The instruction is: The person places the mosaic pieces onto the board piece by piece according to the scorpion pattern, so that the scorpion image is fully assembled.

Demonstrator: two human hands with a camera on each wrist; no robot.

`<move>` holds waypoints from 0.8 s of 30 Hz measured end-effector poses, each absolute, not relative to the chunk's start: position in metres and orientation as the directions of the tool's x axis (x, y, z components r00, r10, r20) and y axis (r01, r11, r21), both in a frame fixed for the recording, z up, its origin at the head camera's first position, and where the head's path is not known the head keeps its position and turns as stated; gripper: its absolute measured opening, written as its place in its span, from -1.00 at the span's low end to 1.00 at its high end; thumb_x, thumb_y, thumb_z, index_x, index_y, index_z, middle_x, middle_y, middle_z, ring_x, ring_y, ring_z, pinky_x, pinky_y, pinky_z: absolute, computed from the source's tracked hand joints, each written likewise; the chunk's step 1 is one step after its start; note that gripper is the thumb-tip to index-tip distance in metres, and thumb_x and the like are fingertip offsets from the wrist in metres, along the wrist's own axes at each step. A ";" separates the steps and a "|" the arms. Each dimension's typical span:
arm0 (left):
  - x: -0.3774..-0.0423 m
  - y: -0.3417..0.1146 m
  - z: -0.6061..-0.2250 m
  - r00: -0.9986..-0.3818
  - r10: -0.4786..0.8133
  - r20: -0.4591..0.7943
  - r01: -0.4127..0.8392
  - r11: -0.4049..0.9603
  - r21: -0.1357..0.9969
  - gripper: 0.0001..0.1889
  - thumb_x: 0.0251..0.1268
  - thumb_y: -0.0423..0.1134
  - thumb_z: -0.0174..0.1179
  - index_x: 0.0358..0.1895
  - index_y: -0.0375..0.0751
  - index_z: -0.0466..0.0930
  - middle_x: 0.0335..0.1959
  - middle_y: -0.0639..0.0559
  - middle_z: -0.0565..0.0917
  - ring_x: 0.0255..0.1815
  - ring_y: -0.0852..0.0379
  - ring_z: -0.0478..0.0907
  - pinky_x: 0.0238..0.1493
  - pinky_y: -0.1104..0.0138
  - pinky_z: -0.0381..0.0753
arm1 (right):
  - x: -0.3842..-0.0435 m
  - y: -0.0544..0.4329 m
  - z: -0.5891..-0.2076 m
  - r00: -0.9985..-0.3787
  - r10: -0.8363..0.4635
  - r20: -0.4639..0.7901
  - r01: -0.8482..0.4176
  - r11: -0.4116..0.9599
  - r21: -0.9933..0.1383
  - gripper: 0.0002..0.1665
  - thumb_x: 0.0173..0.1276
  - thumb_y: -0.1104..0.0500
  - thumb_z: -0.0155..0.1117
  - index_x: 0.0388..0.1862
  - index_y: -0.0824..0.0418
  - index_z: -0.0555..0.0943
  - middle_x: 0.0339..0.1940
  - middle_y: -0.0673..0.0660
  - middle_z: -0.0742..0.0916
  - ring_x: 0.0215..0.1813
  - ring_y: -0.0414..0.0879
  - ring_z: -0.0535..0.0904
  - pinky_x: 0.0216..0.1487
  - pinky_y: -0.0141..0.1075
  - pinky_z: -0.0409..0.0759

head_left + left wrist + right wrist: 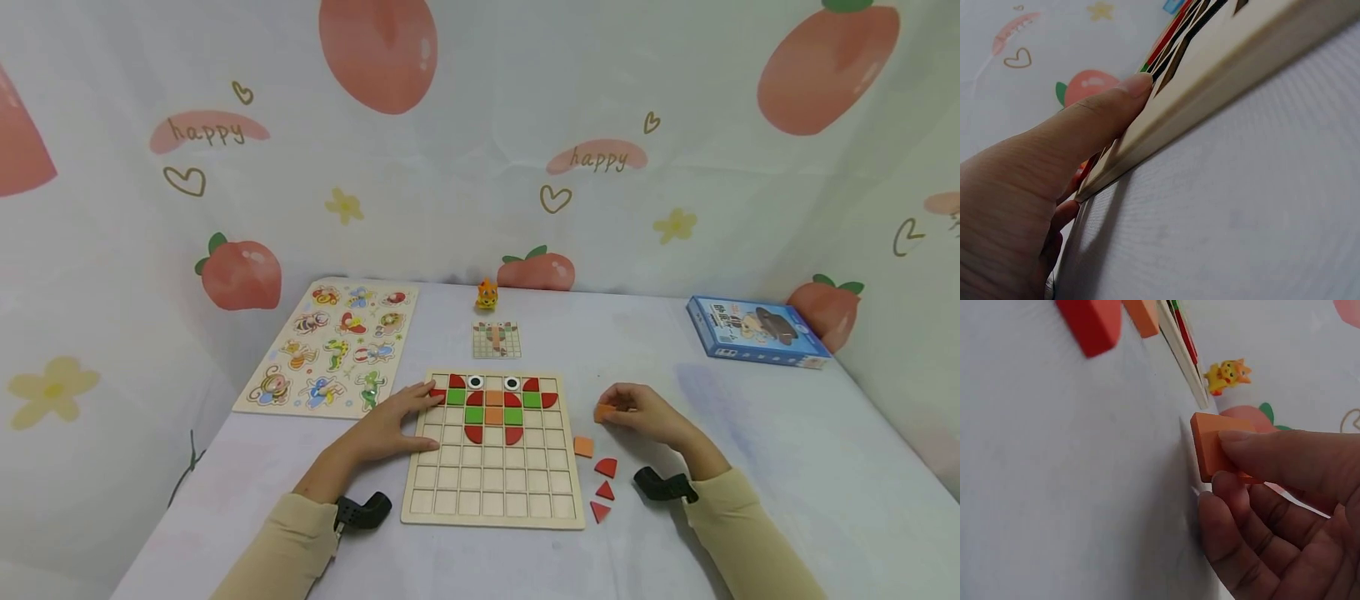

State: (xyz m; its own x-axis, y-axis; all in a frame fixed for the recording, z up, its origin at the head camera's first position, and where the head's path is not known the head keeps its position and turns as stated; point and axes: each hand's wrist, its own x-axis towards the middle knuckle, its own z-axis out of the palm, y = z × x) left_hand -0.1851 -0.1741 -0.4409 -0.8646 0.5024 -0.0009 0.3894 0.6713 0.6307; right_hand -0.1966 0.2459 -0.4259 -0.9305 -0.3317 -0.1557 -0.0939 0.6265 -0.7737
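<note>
My right hand (pixel 643 413) pinches an orange square tile (pixel 1210 445) between thumb and fingers, to the right of the wooden grid board (pixel 480 504). In the right wrist view the tile is lifted off the cloth. My left hand (pixel 386 429) rests on the board's left edge, thumb and fingers spread apart. In the left wrist view, the thumb (pixel 1097 115) lies over the rim. Red, green and orange pieces and two round eye pieces fill part of the board's upper rows. Beside the board lie another orange square (pixel 583 447), a red quarter-round (pixel 607 467) and two red triangles (pixel 600 512).
Behind the board lies a small pattern card (pixel 497 340), with a yellow-orange toy figure (pixel 487 295) beyond it. An insect picture board (pixel 330 350) is at the left. A blue box (pixel 757 332) sits at the back right, near the printed cloth backdrop (pixel 450 183).
</note>
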 end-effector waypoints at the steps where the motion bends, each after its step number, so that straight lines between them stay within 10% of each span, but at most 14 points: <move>1: -0.185 -0.174 -0.441 -0.864 0.503 0.000 0.391 0.671 0.630 -0.20 -0.05 0.20 0.33 0.31 -0.05 0.38 0.47 0.01 0.16 0.50 -0.13 -0.01 0.41 -0.11 0.08 | -0.197 0.245 -0.425 -0.930 -0.340 -0.140 -0.111 0.623 -0.774 -0.75 0.29 0.18 0.23 -0.15 0.33 0.55 -0.24 0.16 0.66 -0.28 -0.12 0.48 -0.36 -0.38 0.54; 24: -0.186 -0.174 -0.442 -0.866 0.501 0.002 0.392 0.674 0.626 -0.20 -0.06 0.22 0.33 0.31 -0.01 0.38 0.47 0.02 0.16 0.50 -0.13 -0.01 0.40 -0.11 0.09 | -0.213 0.181 -0.410 -0.878 -0.476 -0.059 -0.230 0.526 -0.819 -0.77 0.26 0.20 0.27 -0.18 0.34 0.60 -0.34 0.15 0.66 -0.32 -0.13 0.52 -0.32 -0.37 0.56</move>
